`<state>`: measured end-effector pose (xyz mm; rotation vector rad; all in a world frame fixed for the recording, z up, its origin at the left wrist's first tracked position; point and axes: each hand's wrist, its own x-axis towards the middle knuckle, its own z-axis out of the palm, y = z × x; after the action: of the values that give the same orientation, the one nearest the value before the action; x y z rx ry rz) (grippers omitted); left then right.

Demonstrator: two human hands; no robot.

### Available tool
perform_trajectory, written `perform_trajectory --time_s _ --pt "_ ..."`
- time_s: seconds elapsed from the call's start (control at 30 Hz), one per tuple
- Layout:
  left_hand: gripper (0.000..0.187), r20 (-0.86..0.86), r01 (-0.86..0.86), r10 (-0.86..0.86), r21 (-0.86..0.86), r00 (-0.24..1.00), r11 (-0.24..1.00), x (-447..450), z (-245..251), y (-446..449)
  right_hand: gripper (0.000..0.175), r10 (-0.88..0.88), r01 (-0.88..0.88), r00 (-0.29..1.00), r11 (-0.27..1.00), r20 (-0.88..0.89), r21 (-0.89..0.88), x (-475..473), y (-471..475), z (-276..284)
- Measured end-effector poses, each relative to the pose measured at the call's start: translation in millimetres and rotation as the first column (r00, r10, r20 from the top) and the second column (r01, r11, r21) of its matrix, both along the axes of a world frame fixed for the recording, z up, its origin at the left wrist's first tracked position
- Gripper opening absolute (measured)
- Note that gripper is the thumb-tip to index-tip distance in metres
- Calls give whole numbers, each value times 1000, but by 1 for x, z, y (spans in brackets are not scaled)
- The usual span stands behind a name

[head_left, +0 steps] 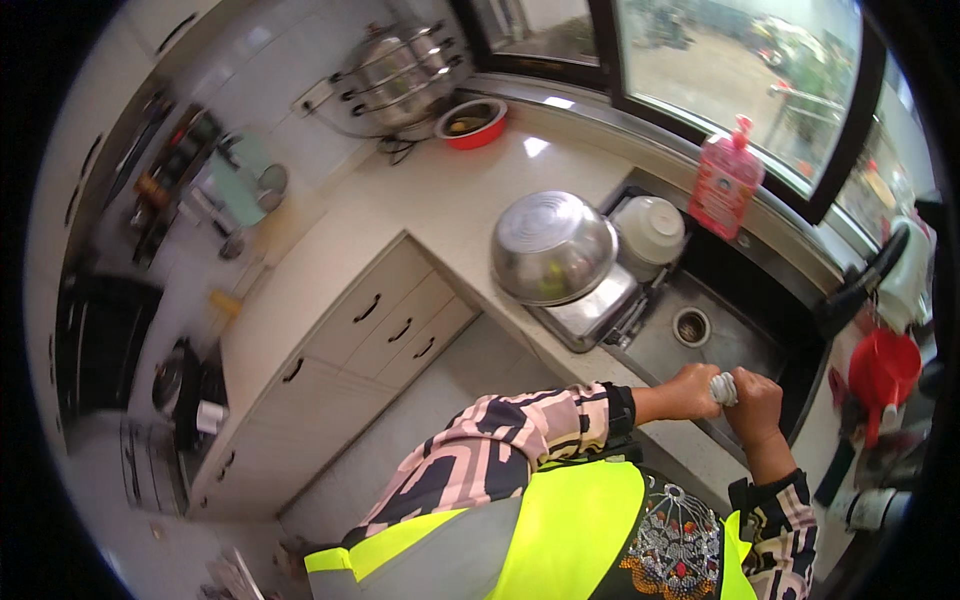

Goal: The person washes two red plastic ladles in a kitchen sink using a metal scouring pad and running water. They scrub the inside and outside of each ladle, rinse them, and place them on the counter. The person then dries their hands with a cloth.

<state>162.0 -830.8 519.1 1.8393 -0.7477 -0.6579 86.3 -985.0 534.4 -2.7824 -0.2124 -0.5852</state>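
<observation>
Over the near side of the sink (739,349), my left hand (688,391) and my right hand (756,401) grip a twisted white cloth (723,389) between them. Both fists are closed around it, and only a short bunched piece shows. The sink basin is dark, with a round drain (691,327) beyond my hands. Left of the basin, an upturned stainless steel bowl (555,247) rests on a metal tray (589,319). Upturned white bowls (651,229) stand beside it.
A pink dish soap bottle (726,184) stands at the window side of the sink. Right of the basin are a black faucet (862,281) and a red plastic ladle (883,371). A red basin (472,124) and a steel steamer pot (397,75) occupy the counter's far corner.
</observation>
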Motion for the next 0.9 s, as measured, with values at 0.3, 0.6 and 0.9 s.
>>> perform_trajectory --time_s 0.3,0.6,0.9 --pt "40 80 -255 264 -112 961 960 -17 -8 -4 17 164 -176 973 982 163 67 14 -11 -5" --pt "56 -253 -333 297 -114 921 936 -52 -13 -10 25 139 -149 987 978 74 143 -1 -45 -57" --pt "49 389 -160 264 -278 883 947 -46 -30 -17 38 419 -142 877 695 -236 705 -29 -72 -89"
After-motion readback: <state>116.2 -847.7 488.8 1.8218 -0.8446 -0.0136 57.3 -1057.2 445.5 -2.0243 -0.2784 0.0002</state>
